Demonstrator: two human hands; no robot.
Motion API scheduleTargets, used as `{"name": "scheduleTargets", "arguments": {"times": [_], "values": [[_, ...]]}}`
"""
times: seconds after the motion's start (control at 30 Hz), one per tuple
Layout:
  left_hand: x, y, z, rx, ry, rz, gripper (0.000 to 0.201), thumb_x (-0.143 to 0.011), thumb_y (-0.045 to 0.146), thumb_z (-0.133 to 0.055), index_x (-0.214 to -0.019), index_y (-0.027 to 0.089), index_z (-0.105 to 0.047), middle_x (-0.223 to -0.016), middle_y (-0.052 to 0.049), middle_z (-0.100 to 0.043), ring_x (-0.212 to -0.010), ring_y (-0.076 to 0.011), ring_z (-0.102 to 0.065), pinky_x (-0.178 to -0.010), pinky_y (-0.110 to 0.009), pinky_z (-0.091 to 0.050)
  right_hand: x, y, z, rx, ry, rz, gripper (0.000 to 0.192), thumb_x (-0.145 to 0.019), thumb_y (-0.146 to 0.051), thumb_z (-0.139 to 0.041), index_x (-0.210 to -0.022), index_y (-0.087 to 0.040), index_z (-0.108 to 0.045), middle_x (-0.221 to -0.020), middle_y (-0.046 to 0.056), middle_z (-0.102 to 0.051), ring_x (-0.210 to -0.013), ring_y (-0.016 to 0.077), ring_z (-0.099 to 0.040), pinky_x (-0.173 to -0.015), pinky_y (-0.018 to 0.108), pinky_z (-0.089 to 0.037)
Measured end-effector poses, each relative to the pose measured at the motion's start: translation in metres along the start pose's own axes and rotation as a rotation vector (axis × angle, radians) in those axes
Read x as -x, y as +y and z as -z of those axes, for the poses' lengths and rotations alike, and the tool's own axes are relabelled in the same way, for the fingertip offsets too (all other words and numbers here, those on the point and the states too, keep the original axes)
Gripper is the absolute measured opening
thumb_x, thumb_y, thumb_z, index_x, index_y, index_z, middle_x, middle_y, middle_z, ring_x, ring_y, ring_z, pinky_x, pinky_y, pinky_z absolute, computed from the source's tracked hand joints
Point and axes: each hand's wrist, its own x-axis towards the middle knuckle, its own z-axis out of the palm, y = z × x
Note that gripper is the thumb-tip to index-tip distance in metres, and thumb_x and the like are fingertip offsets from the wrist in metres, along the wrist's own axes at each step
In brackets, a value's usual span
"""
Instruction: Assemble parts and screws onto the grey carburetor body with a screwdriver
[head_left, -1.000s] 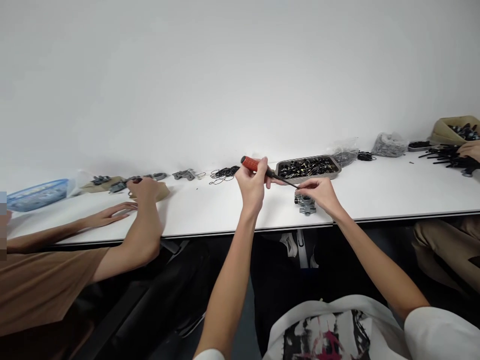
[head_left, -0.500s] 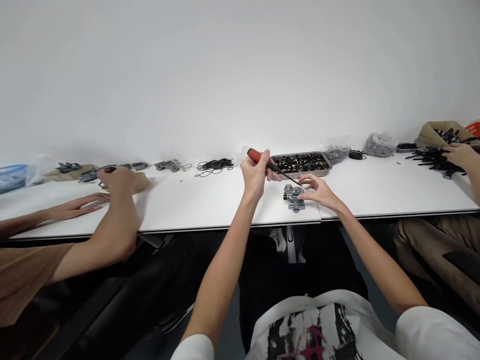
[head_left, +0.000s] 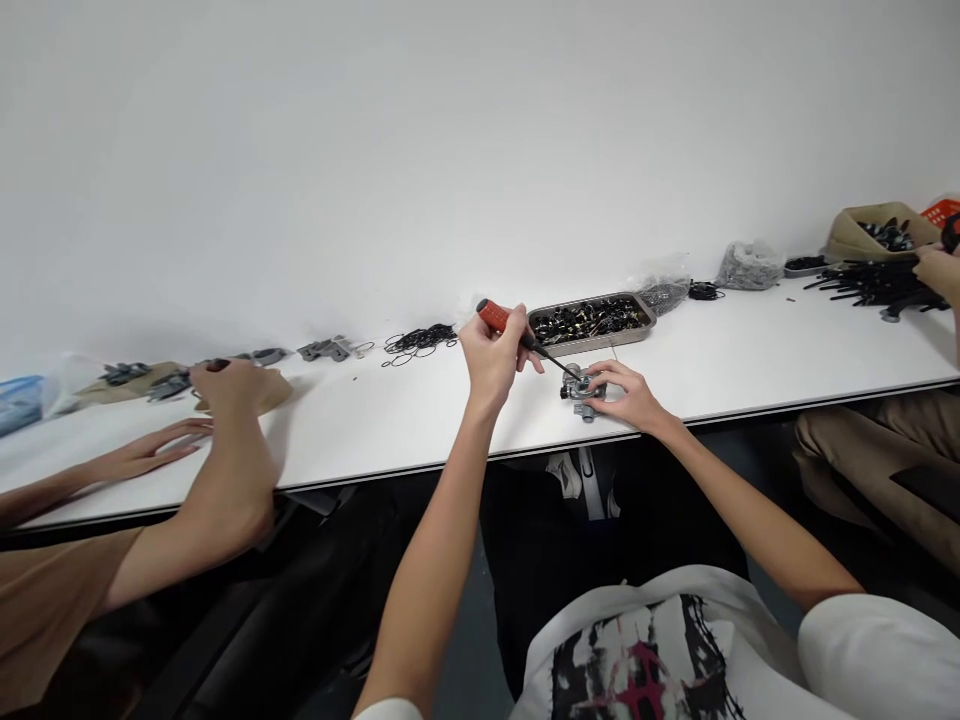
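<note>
Clamped in the left hand (head_left: 491, 355), a screwdriver (head_left: 525, 340) probes the rigid, weighty-looking metal part (head_left: 579, 385); the right hand (head_left: 626, 392) grips its sides.

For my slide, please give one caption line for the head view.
Left hand points a red-handled screwdriver at a grey metal part steadied by the right hand.

The left hand (head_left: 491, 352) grips a red-handled screwdriver (head_left: 525, 339), its tip on a small grey metal part (head_left: 579, 386) that the right hand (head_left: 626, 392) steadies on the white counter (head_left: 750, 345). A metal tray of black pieces (head_left: 590, 320) lies just behind.
</note>
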Motion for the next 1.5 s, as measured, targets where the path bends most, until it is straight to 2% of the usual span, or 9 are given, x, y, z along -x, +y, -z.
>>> {"name": "scheduleTargets", "arguments": {"times": [0.17,0.3,0.53,0.77,1.07,1.23,1.3,1.4,1.5], "values": [[0.005,0.003,0.001,-0.032,-0.033,-0.003,0.032,-0.078,0.032,-0.086,-0.072,0.018,-0.058,-0.064,0.001,-0.061,-0.042,-0.0075,-0.051,-0.040,-0.021,-0.049,0.003,0.000,-0.002,0.067,-0.027,0.120,0.017,-0.085,-0.043,-0.077,-0.081,-0.027,-0.073,-0.111,0.012,-0.073,-0.120,0.0307,-0.065,-0.104,0.052,-0.055],[0.008,0.006,0.000,-0.077,-0.067,-0.032,0.036,-0.077,0.037,-0.087,-0.071,0.018,-0.057,-0.062,0.001,-0.060,-0.041,-0.0071,-0.050,-0.035,-0.019,-0.042,0.002,-0.001,-0.002,0.104,-0.029,0.190,0.015,-0.088,-0.039,-0.075,-0.080,-0.027,-0.071,-0.109,0.012,-0.073,-0.120,0.0310,-0.064,-0.103,0.054,-0.055],[0.011,0.002,-0.003,-0.115,-0.109,-0.048,0.036,-0.079,0.040,-0.085,-0.071,0.018,-0.059,-0.061,0.000,-0.060,-0.041,-0.0082,-0.049,-0.036,-0.021,-0.043,0.004,-0.001,-0.001,0.127,-0.037,0.185,0.013,-0.089,-0.037,-0.073,-0.081,-0.026,-0.070,-0.110,0.012,-0.072,-0.122,0.0307,-0.063,-0.104,0.053,-0.055],[0.014,0.001,-0.005,-0.203,-0.116,-0.065,0.044,-0.079,0.047,-0.084,-0.066,0.017,-0.055,-0.058,0.001,-0.058,-0.034,-0.0053,-0.045,-0.030,-0.019,-0.033,0.005,0.003,-0.003,0.162,0.000,0.266,0.007,-0.090,-0.031,-0.073,-0.088,-0.025,-0.070,-0.109,0.012,-0.071,-0.120,0.0293,-0.065,-0.100,0.050,-0.058],[0.017,0.001,-0.008,-0.360,-0.145,-0.103,0.041,-0.084,0.051,-0.075,-0.070,0.019,-0.053,-0.061,0.002,-0.058,-0.035,-0.0073,-0.048,-0.032,-0.022,-0.038,0.004,0.004,-0.003,0.230,0.031,0.385,0.006,-0.091,-0.025,-0.073,-0.091,-0.024,-0.067,-0.108,0.012,-0.071,-0.119,0.0286,-0.066,-0.096,0.049,-0.061],[0.017,0.014,-0.011,-0.393,-0.340,-0.096,0.033,-0.079,0.043,-0.080,-0.078,0.017,-0.060,-0.063,0.003,-0.057,-0.039,-0.0065,-0.050,-0.037,-0.022,-0.043,0.005,0.004,-0.002,0.232,0.036,0.360,0.007,-0.092,-0.027,-0.072,-0.090,-0.024,-0.066,-0.108,0.012,-0.070,-0.119,0.0278,-0.067,-0.097,0.048,-0.061],[0.015,0.022,-0.012,-0.402,-0.406,-0.109,0.029,-0.076,0.034,-0.082,-0.092,0.017,-0.065,-0.072,0.001,-0.062,-0.041,-0.0054,-0.049,-0.037,-0.021,-0.043,0.005,0.004,-0.002,0.236,0.034,0.340,0.008,-0.092,-0.029,-0.072,-0.090,-0.024,-0.066,-0.108,0.012,-0.070,-0.119,0.0278,-0.067,-0.097,0.048,-0.061],[0.009,0.033,-0.014,-0.430,-0.498,-0.130,0.036,-0.077,0.025,-0.077,-0.111,0.020,-0.064,-0.083,-0.001,-0.067,-0.046,-0.0060,-0.052,-0.039,-0.020,-0.043,0.005,0.004,-0.002,0.230,0.031,0.313,0.008,-0.092,-0.030,-0.072,-0.090,-0.024,-0.066,-0.108,0.012,-0.071,-0.119,0.0277,-0.067,-0.097,0.048,-0.060],[0.003,0.039,-0.018,-0.470,-0.620,-0.139,0.029,-0.081,0.022,-0.071,-0.109,0.021,-0.066,-0.082,-0.001,-0.064,-0.056,-0.0088,-0.057,-0.047,-0.022,-0.050,0.005,0.004,-0.003,0.220,0.034,0.298,0.008,-0.091,-0.029,-0.072,-0.090,-0.024,-0.066,-0.109,0.011,-0.070,-0.116,0.0269,-0.067,-0.096,0.047,-0.060]]}}
